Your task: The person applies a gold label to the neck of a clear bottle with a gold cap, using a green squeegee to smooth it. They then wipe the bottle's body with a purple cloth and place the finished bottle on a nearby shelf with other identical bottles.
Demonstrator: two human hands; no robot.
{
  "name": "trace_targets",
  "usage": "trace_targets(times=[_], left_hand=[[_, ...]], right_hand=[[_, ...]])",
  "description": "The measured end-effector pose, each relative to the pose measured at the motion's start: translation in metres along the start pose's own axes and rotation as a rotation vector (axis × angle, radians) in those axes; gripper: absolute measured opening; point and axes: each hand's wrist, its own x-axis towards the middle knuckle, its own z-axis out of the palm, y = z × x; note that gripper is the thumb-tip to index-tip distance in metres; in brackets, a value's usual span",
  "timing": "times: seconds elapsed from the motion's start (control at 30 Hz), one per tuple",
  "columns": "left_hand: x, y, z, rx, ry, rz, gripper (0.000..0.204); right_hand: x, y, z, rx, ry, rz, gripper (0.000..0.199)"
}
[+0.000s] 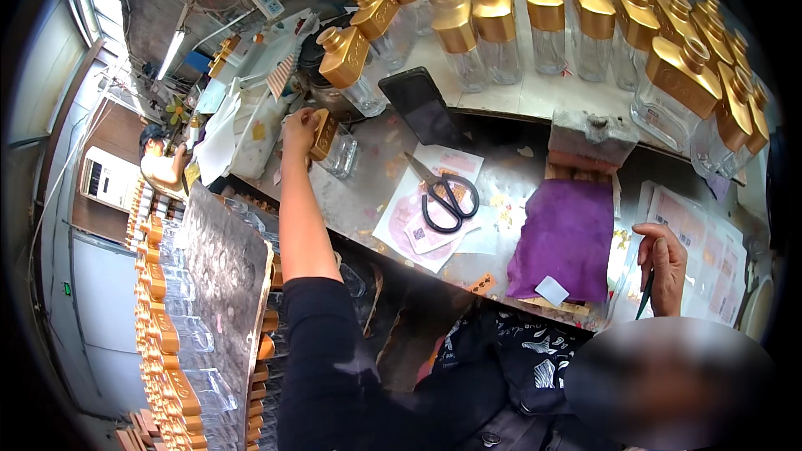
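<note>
My left hand (301, 129) reaches out to the far left of the bench. Its fingers close round the gold shoulder of a clear glass bottle (339, 155), which is tilted. At the right, my right hand (663, 260) holds a slim dark pointed tool (646, 294), tip down; its exact kind is unclear. Beside that hand lies a purple cloth pad (561, 238) with a small white paper piece (551, 290) on its near edge. Black-handled scissors (447, 200) rest on printed paper sheets (418, 230) between my hands.
Several gold-shouldered bottles (547, 29) line a raised shelf (535, 96) at the back. A dark phone (418, 104) leans near its edge. A grey block (591, 138) stands behind the pad. Plastic-covered sheets (702, 250) lie right. More bottles (180, 326) fill the lower left; another person (164, 169) sits beyond.
</note>
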Motion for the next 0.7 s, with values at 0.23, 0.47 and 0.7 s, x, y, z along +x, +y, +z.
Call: trace_targets(times=[0.23, 0.47, 0.7], left_hand=[[-0.048, 0.048, -0.043, 0.023, 0.053, -0.001, 0.034], [-0.106, 0.158, -0.160, -0.479, -0.351, -0.004, 0.034], [-0.139, 0.249, -0.183, -0.529, -0.646, 0.214, 0.036]], right_hand=[[-0.005, 0.000, 0.009, 0.031, -0.076, 0.022, 0.030], [-0.004, -0.016, 0.044, 0.070, -0.261, 0.110, 0.020], [0.018, -0.020, 0.100, 0.306, -0.617, 0.313, 0.059]])
